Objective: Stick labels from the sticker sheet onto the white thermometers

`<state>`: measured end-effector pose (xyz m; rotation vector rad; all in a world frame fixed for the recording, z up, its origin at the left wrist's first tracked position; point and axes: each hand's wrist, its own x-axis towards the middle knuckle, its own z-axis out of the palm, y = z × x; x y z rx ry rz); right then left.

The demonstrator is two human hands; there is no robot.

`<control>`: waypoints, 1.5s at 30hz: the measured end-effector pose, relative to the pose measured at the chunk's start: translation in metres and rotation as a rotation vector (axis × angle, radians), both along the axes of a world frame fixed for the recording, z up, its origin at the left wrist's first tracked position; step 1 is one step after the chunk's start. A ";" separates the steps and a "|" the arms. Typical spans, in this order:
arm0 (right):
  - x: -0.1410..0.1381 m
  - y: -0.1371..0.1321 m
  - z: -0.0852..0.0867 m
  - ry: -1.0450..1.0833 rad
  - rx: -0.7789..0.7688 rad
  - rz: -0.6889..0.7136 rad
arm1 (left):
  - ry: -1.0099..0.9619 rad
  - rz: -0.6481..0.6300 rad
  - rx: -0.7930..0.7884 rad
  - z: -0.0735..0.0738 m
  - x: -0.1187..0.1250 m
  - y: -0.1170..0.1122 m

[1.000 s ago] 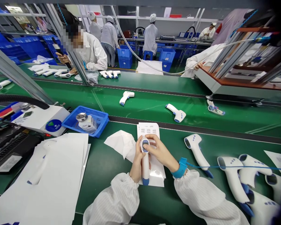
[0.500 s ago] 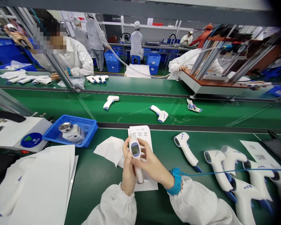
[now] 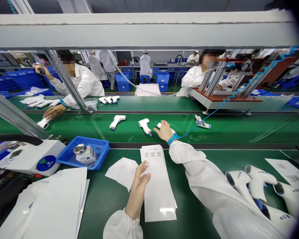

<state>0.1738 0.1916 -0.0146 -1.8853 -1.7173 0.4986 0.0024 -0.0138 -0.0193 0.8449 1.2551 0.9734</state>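
Note:
My left hand (image 3: pixel 137 189) is held up with its fingers apart and nothing in it, over the left edge of a white label sheet (image 3: pixel 159 205). My right hand (image 3: pixel 165 131) reaches over the green belt with its fingers loosely spread. It partly covers an infrared thermometer (image 3: pixel 158 125) lying there; whether they touch is hard to tell. Just left of that hand lies another white thermometer (image 3: pixel 145 126) with a blue tip. A third thermometer (image 3: pixel 117 122) lies further left on the belt. A blue strap (image 3: pixel 173 138) circles my right wrist.
Several thermometers (image 3: pixel 261 176) lie at the right. A blue tray (image 3: pixel 64 158) holds a metal-topped bottle (image 3: pixel 86 154). White paper sheets (image 3: pixel 57 199) lie at the left. An opened thermometer (image 3: pixel 203 122) is on the belt. Across it, a co-worker's hand (image 3: pixel 55 111) grips a thermometer (image 3: pixel 43 123).
Both my hands have let go of the thermometer they held. A further thermometer now lies on the belt. My right hand has moved forward over the belt; a co-worker's hand has reached to the belt.

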 end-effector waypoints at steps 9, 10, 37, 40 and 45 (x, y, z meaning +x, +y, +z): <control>0.080 -0.020 -0.018 0.037 -0.198 -0.202 | -0.009 0.173 0.115 -0.014 -0.016 0.005; 0.082 -0.027 -0.014 0.062 -0.194 -0.138 | -0.029 0.200 0.128 -0.013 -0.016 0.010; -0.028 -0.120 -0.068 0.233 0.063 0.360 | -0.256 0.236 0.125 -0.027 -0.003 0.059; -0.031 -0.117 -0.066 0.236 0.038 0.348 | -0.198 0.229 0.149 -0.030 0.000 0.062; -0.039 -0.113 -0.058 0.240 0.004 0.325 | -0.131 0.171 0.203 -0.033 0.001 0.065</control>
